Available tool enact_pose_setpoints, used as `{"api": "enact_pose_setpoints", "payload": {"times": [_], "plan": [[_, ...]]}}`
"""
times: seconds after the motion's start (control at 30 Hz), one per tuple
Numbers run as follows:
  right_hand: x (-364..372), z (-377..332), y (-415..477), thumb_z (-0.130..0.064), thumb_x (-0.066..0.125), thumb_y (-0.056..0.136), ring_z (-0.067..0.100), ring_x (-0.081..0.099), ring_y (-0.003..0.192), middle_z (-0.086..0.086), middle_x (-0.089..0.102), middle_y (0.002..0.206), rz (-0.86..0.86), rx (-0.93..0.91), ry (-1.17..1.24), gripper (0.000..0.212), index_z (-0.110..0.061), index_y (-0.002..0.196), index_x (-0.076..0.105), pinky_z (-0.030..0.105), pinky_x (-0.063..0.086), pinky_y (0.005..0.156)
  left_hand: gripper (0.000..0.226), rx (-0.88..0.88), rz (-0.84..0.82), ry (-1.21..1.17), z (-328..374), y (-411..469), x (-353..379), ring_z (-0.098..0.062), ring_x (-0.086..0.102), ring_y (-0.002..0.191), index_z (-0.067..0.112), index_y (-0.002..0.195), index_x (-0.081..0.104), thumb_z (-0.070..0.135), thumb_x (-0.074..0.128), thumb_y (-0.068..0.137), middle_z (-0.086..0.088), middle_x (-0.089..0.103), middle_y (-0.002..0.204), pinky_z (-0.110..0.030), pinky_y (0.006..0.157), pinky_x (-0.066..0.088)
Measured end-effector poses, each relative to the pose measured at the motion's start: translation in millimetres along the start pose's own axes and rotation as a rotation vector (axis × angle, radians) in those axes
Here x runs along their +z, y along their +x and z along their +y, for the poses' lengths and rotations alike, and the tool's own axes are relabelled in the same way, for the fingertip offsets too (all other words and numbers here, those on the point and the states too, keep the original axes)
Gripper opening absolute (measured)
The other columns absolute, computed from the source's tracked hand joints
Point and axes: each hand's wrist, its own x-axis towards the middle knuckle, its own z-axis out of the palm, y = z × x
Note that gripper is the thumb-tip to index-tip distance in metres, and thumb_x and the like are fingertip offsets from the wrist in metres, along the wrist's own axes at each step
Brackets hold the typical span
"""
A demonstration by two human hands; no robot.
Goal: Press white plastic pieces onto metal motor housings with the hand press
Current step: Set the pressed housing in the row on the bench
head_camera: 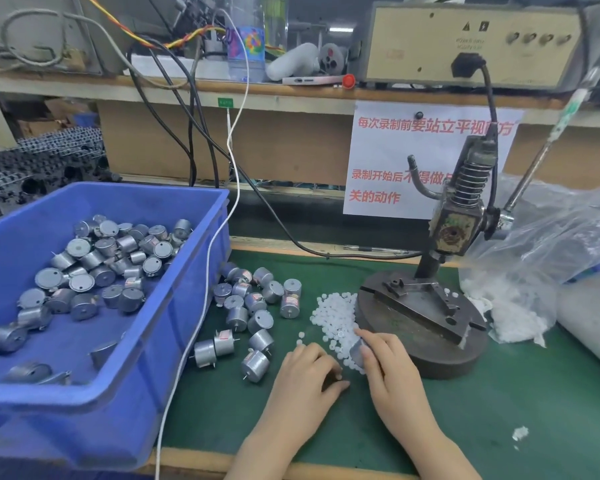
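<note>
Head view: right hand [385, 362] grips motor housing [358, 353]; left hand [309, 368] curled over white pieces [336, 317], grasp unclear. Seat piece squarely before pressing.

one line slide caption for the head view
Right hand holds a motor housing over white plastic pieces beside the hand press, left hand alongside.

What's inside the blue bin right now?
Loose metal motor housings, heaped toward the far side of the blue bin; bare floor shows nearer. Anything beneath the heap is covered.
</note>
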Motion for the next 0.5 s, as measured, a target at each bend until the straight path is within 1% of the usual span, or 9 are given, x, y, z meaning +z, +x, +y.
{"api": "enact_pose_setpoints", "payload": {"times": [0.07, 0.13, 0.17, 0.23, 0.3, 0.37, 0.43, 0.5], "plan": [[1.6, -1.1, -0.7, -0.009, 0.049, 0.093, -0.011, 0.044, 0.093, -0.011, 0.052, 0.1, -0.045, -0.027, 0.026, 0.025, -0.011, 0.116, 0.061, -0.003, 0.027, 0.084, 0.018, -0.027, 0.002, -0.064, 3.6, -0.5, -4.3, -0.007, 0.041, 0.098, 0.026, 0.099, 0.061, 0.037, 0.053, 0.087, 0.015, 0.044, 0.093, -0.017, 0.093, 0.027], [3.6, -0.9, -0.4, -0.013, 0.053, 0.092, -0.012, 0.047, 0.093, -0.016, 0.052, 0.1, -0.086, -0.031, 0.052, 0.023, -0.012, 0.114, 0.061, -0.003, 0.028, 0.083, 0.016, -0.053, 0.005, -0.136, 5.0, -0.9, -7.8, -0.008, 0.041, 0.093, 0.024, 0.093, 0.061, 0.022, 0.05, 0.082, 0.018, 0.041, 0.087, -0.02, 0.091, 0.031], [4.6, -0.6, -0.2, -0.016, 0.054, 0.092, -0.01, 0.047, 0.093, -0.016, 0.053, 0.1, -0.105, -0.02, 0.06, 0.023, -0.013, 0.114, 0.06, -0.002, 0.029, 0.082, 0.019, -0.071, 0.005, -0.165, 3.8, -0.5, -8.5, -0.008, 0.041, 0.091, 0.022, 0.091, 0.061, 0.015, 0.049, 0.078, 0.017, 0.041, 0.085, -0.021, 0.089, 0.033], [5.2, 0.1, 0.0, -0.02, 0.053, 0.093, -0.004, 0.05, 0.092, -0.015, 0.055, 0.101, -0.145, 0.002, 0.064, 0.025, -0.015, 0.117, 0.058, 0.002, 0.031, 0.082, 0.027, -0.1, 0.013, -0.2, 1.8, -0.2, -9.1, -0.007, 0.039, 0.087, 0.019, 0.09, 0.062, 0.002, 0.047, 0.074, 0.015, 0.043, 0.085, -0.016, 0.084, 0.033], [5.4, 0.2, 0.3, -0.02, 0.048, 0.096, 0.001, 0.051, 0.097, -0.012, 0.053, 0.102, -0.179, -0.004, 0.062, 0.029, -0.017, 0.123, 0.055, 0.01, 0.033, 0.086, 0.035, -0.146, 0.03, -0.231, -0.6, 1.3, -8.4, -0.008, 0.041, 0.087, 0.015, 0.093, 0.063, -0.007, 0.044, 0.072, 0.011, 0.047, 0.085, -0.012, 0.08, 0.032], [6.2, 0.0, 1.5, -0.019, 0.041, 0.098, 0.006, 0.049, 0.099, -0.007, 0.051, 0.103, -0.224, -0.008, 0.05, 0.035, -0.018, 0.133, 0.047, 0.013, 0.032, 0.088, 0.039, -0.187, 0.046, -0.27, -1.6, 2.7, -8.9, -0.011, 0.045, 0.087, 0.012, 0.095, 0.064, -0.011, 0.042, 0.071, 0.01, 0.049, 0.084, -0.013, 0.08, 0.036], [7.2, 0.7, 2.9, -0.019, 0.035, 0.1, 0.006, 0.045, 0.095, -0.004, 0.048, 0.104, -0.27, -0.003, 0.038, 0.04, -0.021, 0.141, 0.036, 0.008, 0.027, 0.085, 0.039, -0.203, 0.061, -0.293, -1.4, 3.2, -9.6, -0.012, 0.048, 0.086, 0.01, 0.094, 0.066, -0.013, 0.043, 0.071, 0.013, 0.048, 0.081, -0.015, 0.08, 0.038], [7.6, 0.7, 3.9, -0.02, 0.033, 0.101, 0.005, 0.042, 0.095, -0.004, 0.046, 0.105, -0.288, 0.004, 0.028, 0.043, -0.021, 0.143, 0.03, 0.004, 0.024, 0.083, 0.038, -0.211, 0.062, -0.288, -0.3, 3.5, -10.4, -0.013, 0.048, 0.085, 0.009, 0.093, 0.067, -0.013, 0.044, 0.072, 0.013, 0.047, 0.08, -0.015, 0.079, 0.038]]}}
